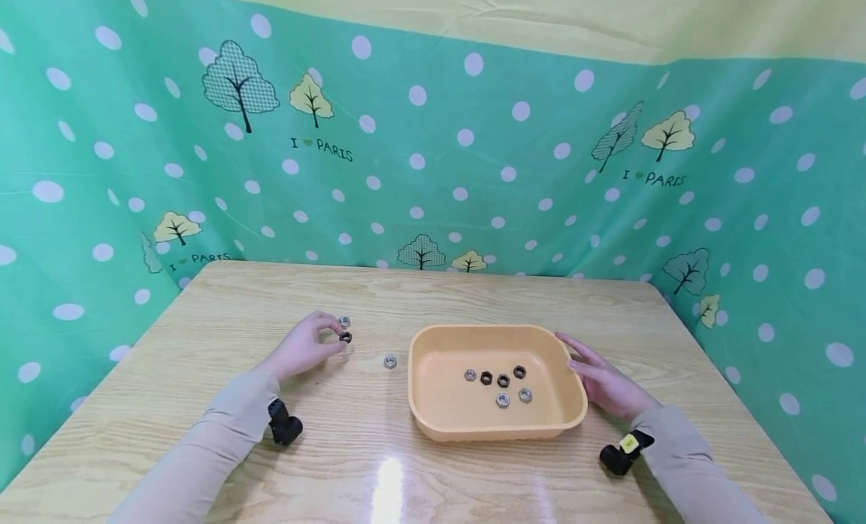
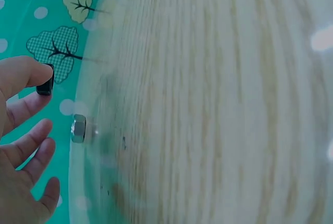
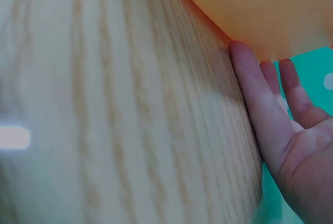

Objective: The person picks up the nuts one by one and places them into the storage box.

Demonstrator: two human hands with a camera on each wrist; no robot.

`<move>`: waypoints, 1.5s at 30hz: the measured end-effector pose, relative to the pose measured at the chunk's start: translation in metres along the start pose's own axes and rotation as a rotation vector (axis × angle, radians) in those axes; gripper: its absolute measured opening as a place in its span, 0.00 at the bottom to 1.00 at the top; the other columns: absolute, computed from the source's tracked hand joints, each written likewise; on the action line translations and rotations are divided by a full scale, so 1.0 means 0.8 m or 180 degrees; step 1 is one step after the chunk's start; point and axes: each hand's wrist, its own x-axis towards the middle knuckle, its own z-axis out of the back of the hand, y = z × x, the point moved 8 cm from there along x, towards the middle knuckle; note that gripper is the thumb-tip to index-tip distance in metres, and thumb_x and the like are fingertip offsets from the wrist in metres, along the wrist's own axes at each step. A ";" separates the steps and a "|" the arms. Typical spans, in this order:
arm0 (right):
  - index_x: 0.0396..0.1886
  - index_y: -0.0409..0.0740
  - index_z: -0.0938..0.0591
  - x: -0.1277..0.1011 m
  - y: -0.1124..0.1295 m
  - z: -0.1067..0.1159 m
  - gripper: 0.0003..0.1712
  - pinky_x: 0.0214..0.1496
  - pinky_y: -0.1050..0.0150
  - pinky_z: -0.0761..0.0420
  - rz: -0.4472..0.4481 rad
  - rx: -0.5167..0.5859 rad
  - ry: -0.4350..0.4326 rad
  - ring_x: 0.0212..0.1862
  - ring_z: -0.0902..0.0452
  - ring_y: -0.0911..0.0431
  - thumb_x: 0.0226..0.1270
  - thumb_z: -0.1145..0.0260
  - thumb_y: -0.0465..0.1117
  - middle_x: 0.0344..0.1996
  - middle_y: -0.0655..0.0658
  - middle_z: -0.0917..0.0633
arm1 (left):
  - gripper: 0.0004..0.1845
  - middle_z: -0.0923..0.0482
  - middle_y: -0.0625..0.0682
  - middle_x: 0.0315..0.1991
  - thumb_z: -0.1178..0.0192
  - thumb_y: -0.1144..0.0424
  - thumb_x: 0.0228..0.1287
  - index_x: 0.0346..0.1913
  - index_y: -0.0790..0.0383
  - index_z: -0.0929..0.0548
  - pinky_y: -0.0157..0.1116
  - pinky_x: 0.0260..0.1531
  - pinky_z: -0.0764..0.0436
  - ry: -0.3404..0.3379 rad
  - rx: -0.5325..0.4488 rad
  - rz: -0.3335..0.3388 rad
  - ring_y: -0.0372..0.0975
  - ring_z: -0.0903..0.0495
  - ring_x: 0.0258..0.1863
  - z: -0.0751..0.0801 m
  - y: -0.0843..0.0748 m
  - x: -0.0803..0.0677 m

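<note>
My left hand (image 1: 307,348) pinches a dark hex nut (image 1: 346,337) between thumb and forefinger, over the left part of the table. In the left wrist view the black nut (image 2: 46,82) shows edge-on at the fingertips, with the other fingers spread loosely. Close beyond it lies a silver nut (image 1: 344,322); another silver nut (image 1: 390,361) lies between this hand and the orange plastic basin (image 1: 433,426). My right hand (image 1: 612,385) touches the basin's right side from outside, its fingers (image 3: 255,86) nearly straight against the wall.
Inside the basin several nuts lie spread on the floor, some dark like the dark nut (image 1: 519,371), some silver like the silver nut (image 1: 503,400). The wooden table (image 1: 325,464) ends at a green dotted curtain (image 1: 419,201) behind and on both sides.
</note>
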 end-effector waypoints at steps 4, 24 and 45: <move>0.76 0.51 0.59 0.001 0.000 0.001 0.38 0.55 0.62 0.22 -0.0046 0.0008 -0.0062 0.55 0.24 0.64 0.75 0.52 0.43 0.57 0.64 0.30 | 0.07 0.26 0.63 0.51 0.36 0.64 0.57 0.37 0.62 0.19 0.56 0.56 0.30 -0.0020 -0.0019 -0.0026 0.58 0.27 0.53 0.002 -0.009 0.001; 0.76 0.50 0.60 -0.001 0.001 -0.001 0.38 0.56 0.63 0.22 -0.0054 0.0047 -0.0052 0.56 0.24 0.65 0.75 0.52 0.43 0.62 0.60 0.32 | 0.07 0.27 0.64 0.55 0.34 0.65 0.54 0.35 0.61 0.19 0.58 0.59 0.33 0.0017 -0.0062 -0.0198 0.60 0.29 0.56 0.001 -0.045 0.011; 0.76 0.50 0.60 -0.001 0.000 0.000 0.39 0.56 0.62 0.22 -0.0119 0.0010 -0.0123 0.55 0.24 0.64 0.74 0.50 0.44 0.65 0.54 0.34 | 0.07 0.25 0.62 0.51 0.32 0.64 0.52 0.34 0.60 0.19 0.55 0.60 0.32 -0.0018 -0.0062 -0.0565 0.56 0.27 0.55 -0.004 -0.103 0.031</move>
